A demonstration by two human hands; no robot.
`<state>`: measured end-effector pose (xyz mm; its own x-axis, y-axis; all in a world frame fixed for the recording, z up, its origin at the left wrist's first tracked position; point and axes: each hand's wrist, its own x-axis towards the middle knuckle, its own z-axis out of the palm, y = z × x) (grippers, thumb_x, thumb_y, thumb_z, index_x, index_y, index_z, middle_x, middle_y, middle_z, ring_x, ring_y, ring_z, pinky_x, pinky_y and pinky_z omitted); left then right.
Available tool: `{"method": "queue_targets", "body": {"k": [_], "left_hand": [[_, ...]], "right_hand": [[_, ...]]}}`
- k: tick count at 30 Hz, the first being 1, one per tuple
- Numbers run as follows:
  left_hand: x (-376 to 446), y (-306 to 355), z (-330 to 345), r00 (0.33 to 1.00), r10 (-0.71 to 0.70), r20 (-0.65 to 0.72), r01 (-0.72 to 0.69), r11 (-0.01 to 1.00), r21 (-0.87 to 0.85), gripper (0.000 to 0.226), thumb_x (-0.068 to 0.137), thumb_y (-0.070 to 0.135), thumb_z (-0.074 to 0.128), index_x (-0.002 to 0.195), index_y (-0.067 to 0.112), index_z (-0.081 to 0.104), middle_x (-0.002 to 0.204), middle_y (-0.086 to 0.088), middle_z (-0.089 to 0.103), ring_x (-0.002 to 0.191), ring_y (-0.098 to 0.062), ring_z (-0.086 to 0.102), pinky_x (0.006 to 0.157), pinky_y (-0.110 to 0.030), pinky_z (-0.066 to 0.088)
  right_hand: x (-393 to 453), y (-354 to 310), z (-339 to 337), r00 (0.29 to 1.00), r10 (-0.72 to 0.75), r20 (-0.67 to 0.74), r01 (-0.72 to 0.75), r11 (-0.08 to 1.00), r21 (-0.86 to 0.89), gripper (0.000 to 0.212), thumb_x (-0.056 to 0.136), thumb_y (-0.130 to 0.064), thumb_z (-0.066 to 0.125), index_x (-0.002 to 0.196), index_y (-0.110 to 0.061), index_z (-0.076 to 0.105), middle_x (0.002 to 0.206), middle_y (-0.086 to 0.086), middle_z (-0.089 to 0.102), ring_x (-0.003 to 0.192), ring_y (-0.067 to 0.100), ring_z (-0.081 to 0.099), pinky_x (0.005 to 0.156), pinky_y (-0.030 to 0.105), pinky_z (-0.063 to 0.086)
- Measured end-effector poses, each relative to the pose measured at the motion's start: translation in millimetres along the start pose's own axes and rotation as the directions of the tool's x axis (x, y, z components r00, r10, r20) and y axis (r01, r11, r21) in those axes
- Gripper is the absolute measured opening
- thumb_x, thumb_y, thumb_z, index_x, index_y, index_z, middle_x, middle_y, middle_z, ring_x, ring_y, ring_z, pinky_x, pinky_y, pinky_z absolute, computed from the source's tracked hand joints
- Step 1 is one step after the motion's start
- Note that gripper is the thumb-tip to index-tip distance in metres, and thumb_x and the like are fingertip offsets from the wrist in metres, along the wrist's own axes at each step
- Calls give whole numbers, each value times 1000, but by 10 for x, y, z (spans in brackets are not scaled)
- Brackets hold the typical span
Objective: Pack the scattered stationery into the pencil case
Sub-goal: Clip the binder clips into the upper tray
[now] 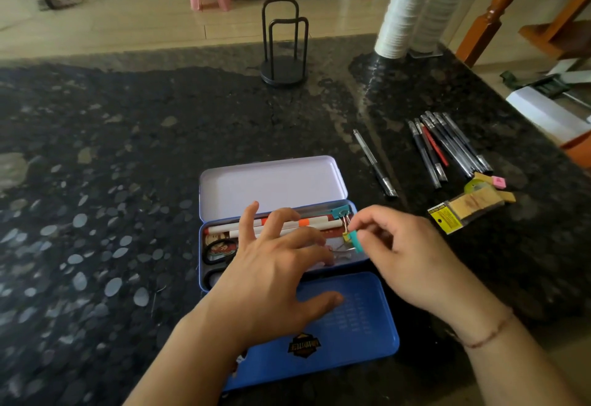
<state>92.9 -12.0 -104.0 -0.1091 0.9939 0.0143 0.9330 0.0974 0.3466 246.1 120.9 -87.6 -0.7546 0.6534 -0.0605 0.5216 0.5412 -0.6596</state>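
Teal binder clip [357, 241] is pinched in the right hand [412, 255] over the open tin pencil case [220, 239]; the left hand [271, 277], fingers spread, rests on its contents, holding nothing.

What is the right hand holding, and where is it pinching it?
The right hand pinches a teal binder clip by its upper end, over the open pencil case. The left hand holds nothing; its spread fingers rest over the case.
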Motion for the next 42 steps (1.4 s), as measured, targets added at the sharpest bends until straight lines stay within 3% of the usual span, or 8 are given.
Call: {"method": "queue_targets", "body": {"k": [8,12,19,24,29,33,38,42], "left_hand": [[-12,-22,1,999,-12,-29,11,999,-47,47,76,73,45,104,42,65,115,26,54,126,-10,35,111,-62,7],[-23,-23,2,999,-23,-30,21,997,-77,44,76,73,46,103,43,64,114,27,54,126,-9,34,111,-62,8],[-24,-30,11,999,-30,-22,28,995,-93,44,76,73,45,104,44,62,116,27,53,127,-7,32,112,-61,6],[-9,-19,7,994,-48,-102,35,991,-129,44,79,72,44,105,42,62,115,25,55,124,-7,35,114,-56,10],[33,24,38,975,-111,-190,72,977,-199,36,86,60,46,110,38,62,112,22,60,118,-8,42,108,-55,24],[19,1,61,986,-89,-143,67,987,-147,36,85,61,43,103,39,64,112,21,61,119,-7,42,112,-53,19],[20,-16,64,982,-104,-156,81,986,-149,29,86,59,47,96,39,65,106,22,62,113,-7,44,108,-54,25],[14,-23,74,985,-111,-135,93,987,-132,29,85,61,47,95,40,64,105,23,62,112,-7,44,109,-54,25]], "right_hand": [[7,-7,5,992,-63,-108,68,997,43,13,91,-20,58,98,-28,65,85,-18,65,85,-5,61,61,12,51],[-15,-27,33,943,-329,-52,306,918,-252,17,93,-26,53,103,-26,67,92,-17,63,88,3,56,65,25,53],[-13,87,-4,906,-422,28,412,866,-283,12,86,-22,62,94,-23,71,92,-13,67,88,5,58,68,28,54],[-17,-26,-13,963,-138,-230,205,933,296,17,88,-9,62,100,-18,69,82,-8,67,78,7,65,64,12,49],[26,-66,78,989,98,-110,-33,875,482,21,88,-1,61,86,-19,73,65,-9,69,53,0,61,50,13,45],[48,11,-12,983,185,17,-145,709,690,18,84,4,63,86,-12,71,71,13,70,59,27,56,47,24,43],[53,50,-51,985,173,19,-132,675,726,21,78,8,67,88,-10,67,70,10,68,56,27,51,46,22,43],[87,110,8,981,134,-139,-59,892,447,13,79,-14,74,88,-24,69,75,-1,67,64,10,62,53,18,47]]}}
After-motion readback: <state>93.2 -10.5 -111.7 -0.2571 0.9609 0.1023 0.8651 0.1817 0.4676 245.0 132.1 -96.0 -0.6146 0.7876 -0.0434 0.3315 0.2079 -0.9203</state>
